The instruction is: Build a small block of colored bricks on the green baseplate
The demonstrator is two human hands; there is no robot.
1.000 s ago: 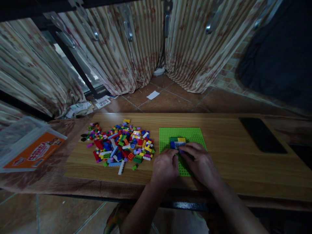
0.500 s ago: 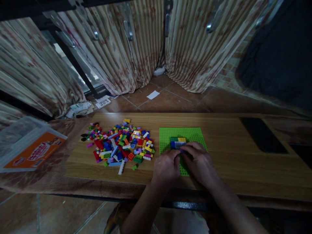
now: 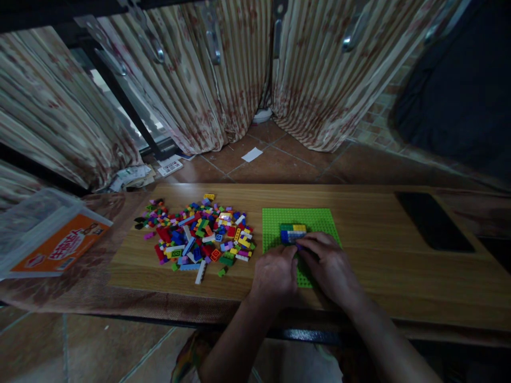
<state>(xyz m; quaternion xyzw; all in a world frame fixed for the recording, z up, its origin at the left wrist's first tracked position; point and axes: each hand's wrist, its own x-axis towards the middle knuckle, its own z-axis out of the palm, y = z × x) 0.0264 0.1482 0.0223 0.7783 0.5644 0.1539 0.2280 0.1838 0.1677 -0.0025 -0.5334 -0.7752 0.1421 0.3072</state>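
Observation:
A green baseplate (image 3: 315, 219) lies on the wooden board (image 3: 371, 250) in front of me. A small block of green, yellow and blue bricks (image 3: 293, 232) stands on it. My left hand (image 3: 274, 275) and my right hand (image 3: 328, 264) rest side by side on the plate's near half, fingers curled and pressed together right at the near side of that block. What the fingertips pinch is hidden. A pile of loose coloured bricks (image 3: 198, 236) lies to the left of the plate.
A clear box with an orange label (image 3: 48, 239) sits at the far left. A dark flat phone (image 3: 433, 221) lies at the board's right end. Striped curtains (image 3: 223, 74) hang behind, over a tiled floor with papers (image 3: 131, 175).
My fingertips have closed in a little toward each other at the brick block. The view has shifted slightly; the plate and pile stay put.

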